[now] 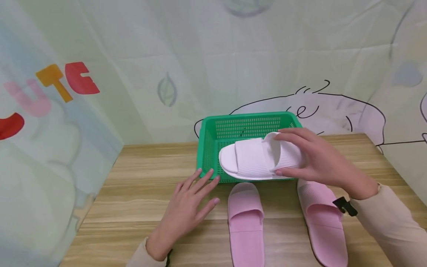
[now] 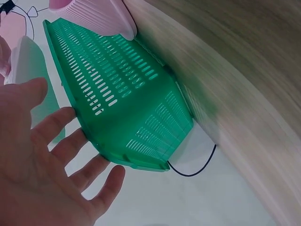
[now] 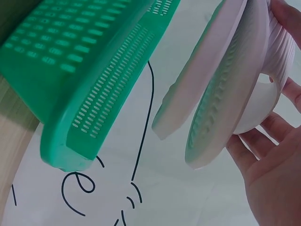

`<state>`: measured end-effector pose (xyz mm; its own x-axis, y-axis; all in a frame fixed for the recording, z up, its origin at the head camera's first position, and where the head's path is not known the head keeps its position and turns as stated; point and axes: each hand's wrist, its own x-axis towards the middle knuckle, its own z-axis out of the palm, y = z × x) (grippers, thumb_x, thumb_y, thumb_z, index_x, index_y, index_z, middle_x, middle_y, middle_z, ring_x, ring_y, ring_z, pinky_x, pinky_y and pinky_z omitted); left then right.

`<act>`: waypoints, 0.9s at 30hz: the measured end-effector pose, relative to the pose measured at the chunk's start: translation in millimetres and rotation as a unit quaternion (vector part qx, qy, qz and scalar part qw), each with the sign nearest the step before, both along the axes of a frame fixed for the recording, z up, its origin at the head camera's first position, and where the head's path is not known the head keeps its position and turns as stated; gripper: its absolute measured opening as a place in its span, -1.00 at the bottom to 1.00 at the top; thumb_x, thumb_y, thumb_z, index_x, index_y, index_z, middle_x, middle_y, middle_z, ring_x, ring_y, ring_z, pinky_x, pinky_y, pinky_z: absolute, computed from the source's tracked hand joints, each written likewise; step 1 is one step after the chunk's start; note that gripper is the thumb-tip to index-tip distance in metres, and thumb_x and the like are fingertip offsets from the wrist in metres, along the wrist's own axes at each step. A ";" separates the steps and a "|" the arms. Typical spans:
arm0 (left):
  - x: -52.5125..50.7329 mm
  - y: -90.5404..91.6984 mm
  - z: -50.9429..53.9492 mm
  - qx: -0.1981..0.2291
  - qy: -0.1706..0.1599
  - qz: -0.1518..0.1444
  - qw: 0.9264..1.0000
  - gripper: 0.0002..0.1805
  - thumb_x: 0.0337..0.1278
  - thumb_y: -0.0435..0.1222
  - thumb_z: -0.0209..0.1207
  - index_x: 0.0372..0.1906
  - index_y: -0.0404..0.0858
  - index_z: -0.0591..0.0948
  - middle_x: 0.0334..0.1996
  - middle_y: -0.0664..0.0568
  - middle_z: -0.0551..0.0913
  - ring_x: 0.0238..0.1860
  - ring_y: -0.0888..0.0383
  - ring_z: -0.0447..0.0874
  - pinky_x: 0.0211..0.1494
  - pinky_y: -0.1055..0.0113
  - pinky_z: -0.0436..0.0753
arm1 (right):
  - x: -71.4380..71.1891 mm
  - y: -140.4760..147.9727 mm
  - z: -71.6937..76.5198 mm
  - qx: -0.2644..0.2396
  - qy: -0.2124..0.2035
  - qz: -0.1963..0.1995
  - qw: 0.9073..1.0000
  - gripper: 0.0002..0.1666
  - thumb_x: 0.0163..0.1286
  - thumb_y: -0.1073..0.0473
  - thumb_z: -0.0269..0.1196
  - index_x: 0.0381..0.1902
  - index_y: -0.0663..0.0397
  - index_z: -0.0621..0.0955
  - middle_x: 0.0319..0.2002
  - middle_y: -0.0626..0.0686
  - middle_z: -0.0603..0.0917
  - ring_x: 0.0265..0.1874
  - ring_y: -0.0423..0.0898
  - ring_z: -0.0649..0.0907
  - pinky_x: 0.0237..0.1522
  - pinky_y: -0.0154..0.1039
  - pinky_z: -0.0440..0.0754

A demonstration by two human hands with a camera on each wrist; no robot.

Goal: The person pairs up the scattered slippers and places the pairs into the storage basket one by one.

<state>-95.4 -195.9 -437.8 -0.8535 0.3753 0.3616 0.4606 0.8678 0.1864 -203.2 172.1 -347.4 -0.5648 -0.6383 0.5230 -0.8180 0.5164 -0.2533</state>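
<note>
A green plastic basket (image 1: 247, 116) sat at the back of a wood-grain counter (image 1: 150, 185), and work was partway through. A pair of white slippers (image 1: 251, 159), one stacked against the other, was off the counter, held above the basket's opening but not yet resting inside. The person's right hand (image 1: 313, 157) gripped the pair by the strap end, thumb on one side and fingers on the other. The left hand (image 1: 186, 207) was open, fingers spread, at the basket's near left corner; whether its fingertips touched the rim could not be told.

On the basket's near side, two pink slippers lay on the counter with toes toward it: the left pink slipper (image 1: 247, 237) and the right pink slipper (image 1: 325, 230), partly hidden by the right arm. By appearances, setting down the white pair remained, and the pink pair was unhandled.
</note>
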 end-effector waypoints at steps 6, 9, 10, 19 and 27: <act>-0.6 -0.9 0.3 -0.005 -0.006 0.002 1.000 -0.37 0.48 0.08 0.21 0.55 0.05 0.49 0.60 0.10 0.37 0.64 -0.13 0.23 0.42 -0.26 0.47 | -11.1 -5.8 8.1 0.003 -0.012 0.008 1.000 -0.04 -0.06 -0.02 0.73 0.33 0.00 0.63 0.30 0.04 0.61 0.27 0.05 0.58 0.09 0.03 0.62; -0.2 -1.3 0.5 -0.006 -0.007 0.003 1.000 -0.37 0.48 0.07 0.22 0.55 0.05 0.49 0.60 0.09 0.37 0.64 -0.13 0.23 0.41 -0.25 0.48 | -17.8 -9.1 12.1 0.002 -0.015 0.015 1.000 -0.06 -0.05 -0.02 0.73 0.32 -0.01 0.63 0.30 0.04 0.62 0.26 0.06 0.58 0.07 0.08 0.64; 0.1 -1.5 0.5 -0.006 -0.008 0.003 1.000 -0.37 0.48 0.07 0.22 0.55 0.05 0.48 0.60 0.09 0.37 0.64 -0.13 0.23 0.41 -0.25 0.48 | -20.1 -10.4 13.2 0.003 -0.017 0.016 1.000 -0.06 -0.04 -0.03 0.73 0.32 -0.02 0.63 0.30 0.03 0.62 0.26 0.05 0.59 0.07 0.09 0.66; 1.0 -2.8 1.2 -0.002 -0.011 0.004 1.000 -0.36 0.48 0.07 0.23 0.56 0.05 0.48 0.61 0.11 0.35 0.64 -0.13 0.22 0.41 -0.27 0.48 | -41.3 -23.2 17.9 0.023 -0.052 0.004 0.998 -0.08 0.02 -0.13 0.69 0.34 -0.13 0.61 0.29 0.01 0.63 0.22 0.06 0.61 0.09 0.15 0.64; 1.8 -1.8 2.8 -0.003 -0.009 0.001 1.000 -0.36 0.48 0.06 0.23 0.56 0.05 0.47 0.60 0.09 0.37 0.64 -0.13 0.23 0.42 -0.28 0.48 | -60.4 -32.2 23.0 0.044 -0.091 -0.013 0.995 -0.13 0.12 -0.19 0.64 0.36 -0.14 0.60 0.30 0.06 0.61 0.19 0.08 0.59 0.00 0.09 0.66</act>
